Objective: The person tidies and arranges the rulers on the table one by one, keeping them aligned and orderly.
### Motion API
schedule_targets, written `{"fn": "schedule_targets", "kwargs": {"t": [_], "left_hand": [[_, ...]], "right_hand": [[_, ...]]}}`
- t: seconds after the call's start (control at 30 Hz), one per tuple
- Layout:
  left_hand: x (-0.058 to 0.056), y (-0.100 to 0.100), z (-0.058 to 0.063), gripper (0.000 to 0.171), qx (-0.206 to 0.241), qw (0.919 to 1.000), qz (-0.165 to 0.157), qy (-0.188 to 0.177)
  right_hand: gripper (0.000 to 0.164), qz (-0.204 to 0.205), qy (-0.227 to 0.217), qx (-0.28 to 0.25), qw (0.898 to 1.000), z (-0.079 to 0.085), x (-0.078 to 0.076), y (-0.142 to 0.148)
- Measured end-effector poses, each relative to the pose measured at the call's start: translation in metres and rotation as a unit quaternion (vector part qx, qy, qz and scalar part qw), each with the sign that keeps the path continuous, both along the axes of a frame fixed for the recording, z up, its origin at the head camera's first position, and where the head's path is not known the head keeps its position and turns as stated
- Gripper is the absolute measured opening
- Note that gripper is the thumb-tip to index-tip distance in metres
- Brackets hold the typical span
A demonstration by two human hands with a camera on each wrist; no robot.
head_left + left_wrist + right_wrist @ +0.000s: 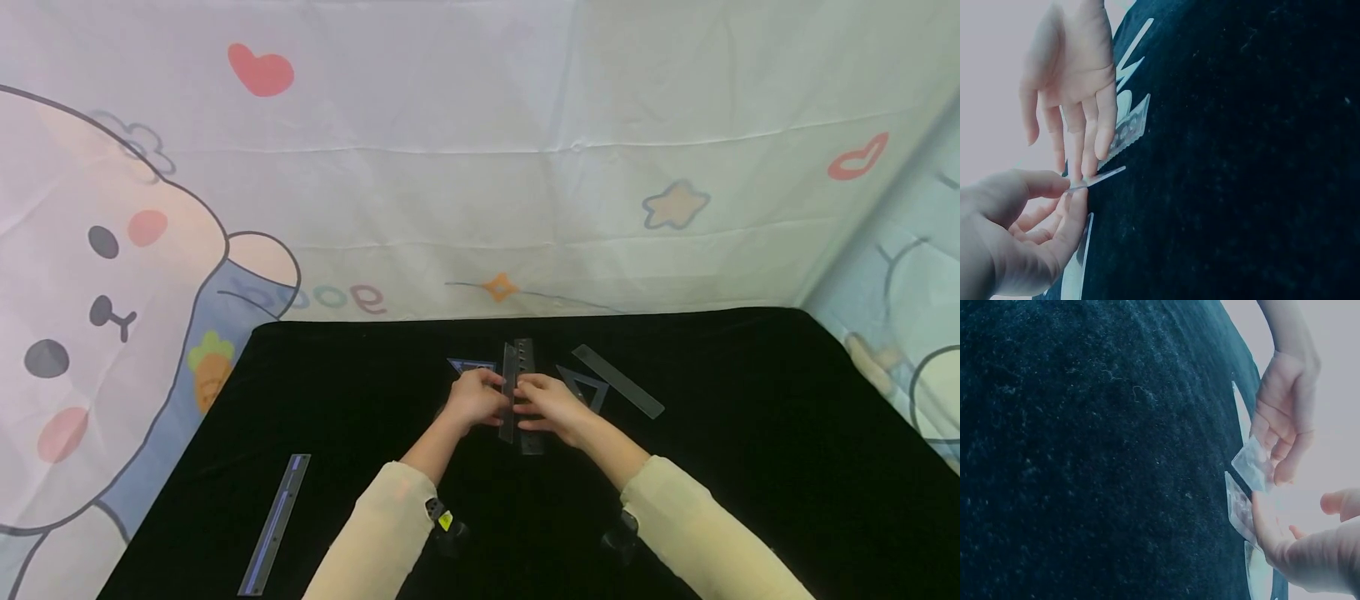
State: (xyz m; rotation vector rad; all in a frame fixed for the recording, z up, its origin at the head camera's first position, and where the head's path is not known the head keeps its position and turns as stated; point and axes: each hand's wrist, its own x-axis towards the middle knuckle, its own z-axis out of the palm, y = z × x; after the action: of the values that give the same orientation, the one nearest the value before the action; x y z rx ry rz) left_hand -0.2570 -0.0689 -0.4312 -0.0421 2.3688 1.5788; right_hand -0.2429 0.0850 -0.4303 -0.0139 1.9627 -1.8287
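Note:
Near the back middle of the black table, my left hand [476, 402] pinches a narrow clear ruler [509, 357] between thumb and fingers. This ruler stands tilted, its near end [1110, 175] pointing toward me. My right hand [555, 408] reaches in from the other side, fingers extended and fingertips right at the ruler; its thumb is held apart in the right wrist view. Below it lies a wider clear ruler [532, 443] with cut-out shapes, its middle partly hidden by the right fingers. A blue-tinted set square [471, 364] shows behind my left hand, partly covered.
Right of my right hand lie a triangular set square [597, 387] and another clear ruler [618, 382], set diagonally. Far off at the front left is a ruler [273, 527] with a bluish stripe. A printed cloth [480, 200] hangs behind the black-covered table [750, 467].

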Motion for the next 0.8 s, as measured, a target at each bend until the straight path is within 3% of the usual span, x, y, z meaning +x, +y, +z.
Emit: {"fn": "schedule_targets", "kwargs": {"t": [0.4, 0.8], "left_hand": [[0.009, -0.015, 0.0, 0.035, 0.013, 0.9988, -0.046, -0.013], [0.023, -0.022, 0.005, 0.035, 0.035, 0.9958, -0.075, -0.038]], "right_hand": [[0.044, -0.068, 0.007, 0.001, 0.998, -0.003, -0.003, -0.007], [0.041, -0.109, 0.016, 0.004, 0.994, 0.0, -0.008, -0.01]]}}
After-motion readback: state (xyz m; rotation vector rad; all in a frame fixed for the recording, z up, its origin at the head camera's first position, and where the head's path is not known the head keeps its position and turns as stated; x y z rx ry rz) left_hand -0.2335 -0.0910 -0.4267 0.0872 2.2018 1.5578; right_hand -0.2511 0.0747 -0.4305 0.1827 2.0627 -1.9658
